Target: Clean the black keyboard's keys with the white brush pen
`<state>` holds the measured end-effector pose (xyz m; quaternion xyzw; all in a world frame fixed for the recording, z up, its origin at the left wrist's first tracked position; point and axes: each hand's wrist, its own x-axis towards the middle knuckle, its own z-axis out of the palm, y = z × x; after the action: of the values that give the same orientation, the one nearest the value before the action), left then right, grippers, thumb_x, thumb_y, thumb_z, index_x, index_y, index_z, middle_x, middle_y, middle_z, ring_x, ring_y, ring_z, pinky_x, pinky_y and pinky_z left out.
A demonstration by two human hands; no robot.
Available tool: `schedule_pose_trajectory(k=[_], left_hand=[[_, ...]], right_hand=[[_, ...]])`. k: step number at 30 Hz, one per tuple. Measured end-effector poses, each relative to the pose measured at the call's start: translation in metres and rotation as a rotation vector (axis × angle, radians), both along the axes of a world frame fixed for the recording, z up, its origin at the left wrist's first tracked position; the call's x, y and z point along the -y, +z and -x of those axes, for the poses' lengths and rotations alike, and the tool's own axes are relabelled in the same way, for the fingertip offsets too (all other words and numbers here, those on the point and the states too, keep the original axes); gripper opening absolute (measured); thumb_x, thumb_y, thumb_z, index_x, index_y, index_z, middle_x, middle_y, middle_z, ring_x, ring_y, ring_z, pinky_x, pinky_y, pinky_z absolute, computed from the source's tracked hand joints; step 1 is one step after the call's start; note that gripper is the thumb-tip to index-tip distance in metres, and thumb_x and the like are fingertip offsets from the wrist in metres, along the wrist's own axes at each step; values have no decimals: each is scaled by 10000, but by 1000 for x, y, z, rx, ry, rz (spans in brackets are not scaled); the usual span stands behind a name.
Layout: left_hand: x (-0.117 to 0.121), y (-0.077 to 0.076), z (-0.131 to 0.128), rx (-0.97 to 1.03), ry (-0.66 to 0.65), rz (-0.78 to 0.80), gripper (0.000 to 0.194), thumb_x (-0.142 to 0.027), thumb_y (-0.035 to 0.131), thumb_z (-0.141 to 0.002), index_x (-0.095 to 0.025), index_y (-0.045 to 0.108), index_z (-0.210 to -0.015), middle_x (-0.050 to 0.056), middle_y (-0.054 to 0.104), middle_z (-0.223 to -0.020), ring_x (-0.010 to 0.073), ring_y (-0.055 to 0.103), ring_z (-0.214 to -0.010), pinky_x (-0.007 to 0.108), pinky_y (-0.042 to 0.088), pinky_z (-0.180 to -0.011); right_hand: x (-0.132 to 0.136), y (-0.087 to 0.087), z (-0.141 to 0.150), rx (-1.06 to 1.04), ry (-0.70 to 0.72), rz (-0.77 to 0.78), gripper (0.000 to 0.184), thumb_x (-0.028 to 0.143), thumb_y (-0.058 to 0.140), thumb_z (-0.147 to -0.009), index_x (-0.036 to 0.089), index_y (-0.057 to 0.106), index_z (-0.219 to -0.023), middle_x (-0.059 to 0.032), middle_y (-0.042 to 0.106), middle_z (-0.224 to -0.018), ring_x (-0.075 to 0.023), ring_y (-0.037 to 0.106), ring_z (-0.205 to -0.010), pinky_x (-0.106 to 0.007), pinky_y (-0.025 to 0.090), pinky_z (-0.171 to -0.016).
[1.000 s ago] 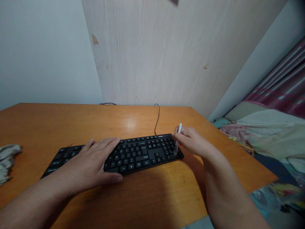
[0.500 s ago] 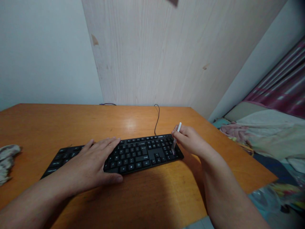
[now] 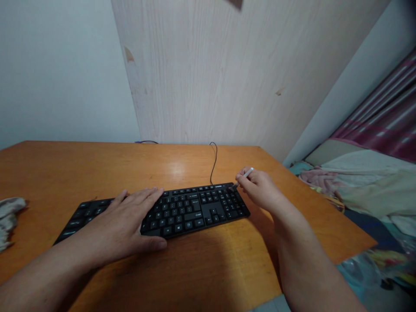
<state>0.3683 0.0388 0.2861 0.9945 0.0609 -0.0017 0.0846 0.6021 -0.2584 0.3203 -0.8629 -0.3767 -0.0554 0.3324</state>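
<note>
Brush (image 3: 248, 172), pinched by the right hand (image 3: 261, 189), has shifted up the numpad (image 3: 231, 203); left hand (image 3: 125, 223) spread across keyboard (image 3: 191, 208).

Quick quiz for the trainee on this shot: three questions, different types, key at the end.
1. Multiple choice: over which part of the keyboard is the tip of the brush in the right hand?
A) left end
B) middle
C) right end

2. True or false: the left hand rests palm down on the keyboard.

3. Fill in the blank: a thin black ____ runs from the far side of the keyboard toward the back edge of the table.

Key: 1. C; 2. true; 3. cable
</note>
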Motion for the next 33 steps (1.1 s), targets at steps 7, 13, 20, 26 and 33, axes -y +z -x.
schedule_pose_trajectory(k=[7, 13, 20, 26, 33], left_hand=[[-2, -2, 1, -3, 0, -9, 1232, -881, 611, -679, -198, 254, -1640, 163, 319, -1652, 457, 307, -1502, 659, 147, -1232], [-3, -2, 1, 37, -8, -2, 1208, -858, 640, -671, -213, 292, -1631, 154, 365, -1635, 463, 350, -1480, 647, 172, -1228], [-2, -2, 2, 55, -11, 0, 1183, -848, 640, -678, -220, 315, -1625, 155, 376, -1629, 471, 377, -1464, 651, 178, -1222], [-3, -2, 1, 44, -17, 10, 1195, -852, 634, -685, -212, 288, -1633, 163, 354, -1636, 476, 345, -1479, 668, 174, -1220], [-2, -2, 0, 65, -7, 28, 1189, -835, 662, -668, -228, 310, -1627, 149, 393, -1624, 479, 371, -1463, 661, 177, -1222]], right_hand=[[8, 7, 0, -32, 8, 168, 313, 286, 459, -929, 211, 525, -632, -26, 615, -664, -176, 572, -655, -300, 357, -611], [11, 13, 8, -269, 195, 205, 355, 220, 420, -917, 216, 510, -574, -17, 624, -551, -160, 568, -557, -280, 375, -570], [6, 5, 0, -71, 12, 150, 318, 252, 481, -901, 214, 497, -586, -30, 618, -626, -173, 547, -610, -295, 341, -580], [1, 1, -1, -10, -66, 33, 335, 351, 477, -949, 219, 519, -644, -31, 608, -643, -181, 557, -615, -303, 356, -585], [-3, -1, -1, -9, -73, -84, 302, 381, 489, -970, 211, 605, -749, -64, 706, -774, -211, 645, -730, -320, 419, -666]])
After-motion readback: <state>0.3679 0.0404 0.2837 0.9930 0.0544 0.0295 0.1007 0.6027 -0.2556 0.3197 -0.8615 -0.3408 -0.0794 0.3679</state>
